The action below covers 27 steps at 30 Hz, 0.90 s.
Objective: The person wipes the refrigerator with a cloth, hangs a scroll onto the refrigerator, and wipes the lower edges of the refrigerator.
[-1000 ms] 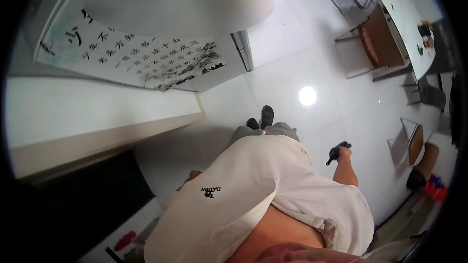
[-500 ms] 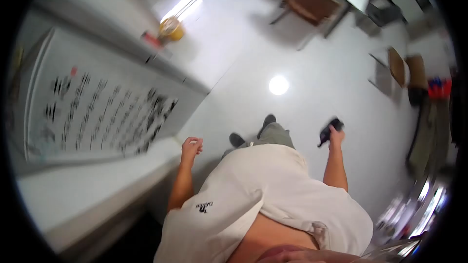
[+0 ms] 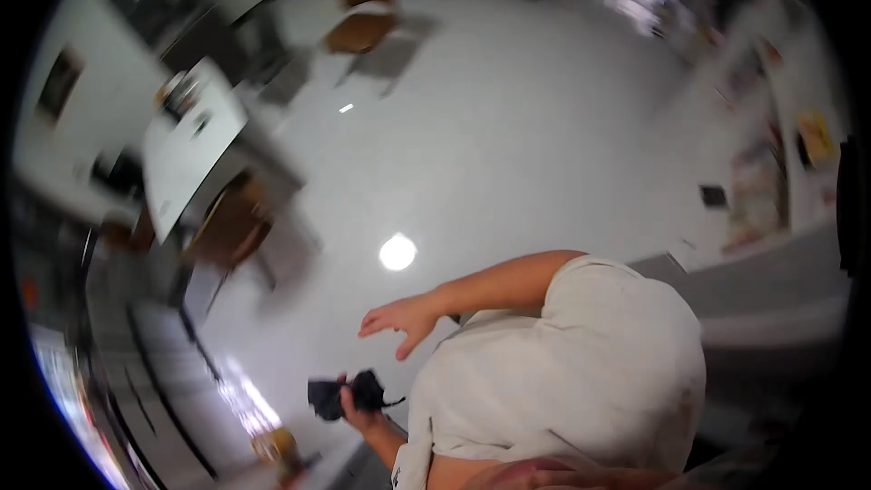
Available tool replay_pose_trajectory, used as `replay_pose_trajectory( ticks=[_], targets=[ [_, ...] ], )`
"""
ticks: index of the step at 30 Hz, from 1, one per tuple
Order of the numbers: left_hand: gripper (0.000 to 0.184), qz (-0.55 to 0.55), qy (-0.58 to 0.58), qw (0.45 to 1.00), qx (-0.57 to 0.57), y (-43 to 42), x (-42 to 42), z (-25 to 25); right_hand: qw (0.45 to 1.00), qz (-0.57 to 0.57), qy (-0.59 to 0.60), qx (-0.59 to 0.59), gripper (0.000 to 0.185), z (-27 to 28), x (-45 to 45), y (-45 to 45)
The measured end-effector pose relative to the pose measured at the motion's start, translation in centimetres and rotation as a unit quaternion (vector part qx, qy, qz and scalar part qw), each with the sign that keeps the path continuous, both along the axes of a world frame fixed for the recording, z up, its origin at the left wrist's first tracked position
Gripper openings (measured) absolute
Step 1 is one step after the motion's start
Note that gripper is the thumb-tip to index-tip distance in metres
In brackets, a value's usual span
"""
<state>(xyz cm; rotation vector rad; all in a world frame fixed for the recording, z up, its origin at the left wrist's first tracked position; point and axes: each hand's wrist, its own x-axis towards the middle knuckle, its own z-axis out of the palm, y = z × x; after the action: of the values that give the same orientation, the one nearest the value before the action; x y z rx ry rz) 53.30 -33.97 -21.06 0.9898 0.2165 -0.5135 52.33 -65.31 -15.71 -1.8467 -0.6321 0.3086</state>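
In the head view my left hand (image 3: 357,411) is low and left of my body. Its fingers are wrapped round a dark, uneven bundle with a thin tail (image 3: 366,392); blur hides what kind of thing it is. A little above it, my right hand (image 3: 410,318) reaches out in front of my pale shirt (image 3: 562,372). That hand is empty, with the thumb apart from the fingers, and a gap separates it from the bundle.
A white table (image 3: 195,150) with small things on it stands at the left, a brown chair (image 3: 231,222) beside it. Another brown chair (image 3: 363,32) is farther back. Shelves with goods (image 3: 762,154) line the right. A yellow container (image 3: 274,445) is at lower left.
My view has swung to the right, so the table now appears at the left. The dark bundle has passed from my right hand to my left, and my right hand is now empty.
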Motion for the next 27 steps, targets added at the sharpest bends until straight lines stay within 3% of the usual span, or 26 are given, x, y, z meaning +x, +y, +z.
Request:
replay_pose_trajectory(
  ticks=[1, 2, 4, 6, 7, 9, 10, 12, 14, 15, 17, 18, 19, 20, 22, 25, 27],
  targets=[
    [0.046, 0.029, 0.040, 0.998, 0.040, -1.0, 1.4, 0.7, 0.996, -0.066, 0.019, -0.052, 0.079, -2.7, -0.4, -3.3],
    [0.045, 0.060, 0.058, 0.995, 0.052, 0.9, 3.6, -2.4, 0.986, -0.128, 0.042, -0.099, 0.076, -5.8, -1.3, -5.7],
    [0.037, 0.025, 0.099, 0.990, 0.094, 1.2, 3.2, -3.8, 0.936, -0.192, 0.163, -0.244, 0.074, -9.5, -10.7, -10.9],
    [0.033, 0.010, 0.100, 0.986, 0.134, 0.1, 5.8, -6.2, 0.860, -0.206, 0.356, -0.301, 0.081, -10.1, -17.7, -12.6],
    [0.032, -0.016, 0.086, 0.985, 0.151, -1.6, 7.4, -7.0, 0.869, -0.157, 0.347, -0.315, 0.086, -14.2, -20.8, -13.5],
    [0.031, -0.059, 0.085, 0.982, 0.158, -2.2, 9.4, -9.1, 0.813, -0.329, 0.442, -0.189, 0.078, -11.7, -25.7, -11.3],
    [0.031, -0.086, 0.102, 0.980, 0.146, 0.1, 12.2, -9.7, 0.806, -0.343, 0.450, -0.172, 0.069, -11.0, -25.9, -7.7],
    [0.030, -0.138, 0.133, 0.972, 0.134, -3.0, 13.2, -10.4, 0.806, -0.344, 0.463, -0.135, 0.052, -11.6, -29.5, -11.6],
    [0.028, -0.210, 0.161, 0.956, 0.130, -6.3, 14.5, -9.1, 0.772, -0.471, 0.423, -0.052, 0.036, -11.9, -33.5, -14.2],
    [0.026, -0.214, 0.146, 0.956, 0.138, -7.9, 14.7, -9.1, 0.746, -0.545, 0.367, -0.109, 0.039, -10.5, -35.3, -15.8],
    [0.025, -0.219, 0.125, 0.955, 0.158, -9.3, 15.6, -9.7, 0.644, -0.644, 0.295, -0.289, 0.030, -10.5, -39.2, -18.7],
    [0.026, -0.218, 0.132, 0.954, 0.157, -10.3, 15.7, -10.5, 0.563, -0.696, 0.323, -0.308, 0.032, -9.4, -41.3, -21.1],
    [0.025, -0.219, 0.139, 0.952, 0.166, -10.7, 15.5, -11.3, 0.523, -0.696, 0.339, -0.356, 0.036, -7.7, -43.1, -23.8],
    [0.025, -0.219, 0.147, 0.949, 0.175, -10.9, 15.1, -12.1, 0.425, -0.775, 0.302, -0.357, 0.044, -7.9, -45.3, -25.5],
    [0.025, -0.216, 0.157, 0.943, 0.199, -11.6, 13.8, -13.1, 0.301, -0.860, 0.307, -0.273, 0.046, -4.1, -48.6, -29.4],
    [0.025, -0.201, 0.179, 0.933, 0.239, -14.8, 10.1, -13.8, 0.173, -0.885, 0.324, -0.285, 0.062, -5.8, -56.4, -34.8],
    [0.025, -0.196, 0.186, 0.928, 0.257, -16.5, 8.4, -13.9, 0.117, -0.898, 0.314, -0.286, 0.069, -7.1, -59.9, -36.8]
  ],
)
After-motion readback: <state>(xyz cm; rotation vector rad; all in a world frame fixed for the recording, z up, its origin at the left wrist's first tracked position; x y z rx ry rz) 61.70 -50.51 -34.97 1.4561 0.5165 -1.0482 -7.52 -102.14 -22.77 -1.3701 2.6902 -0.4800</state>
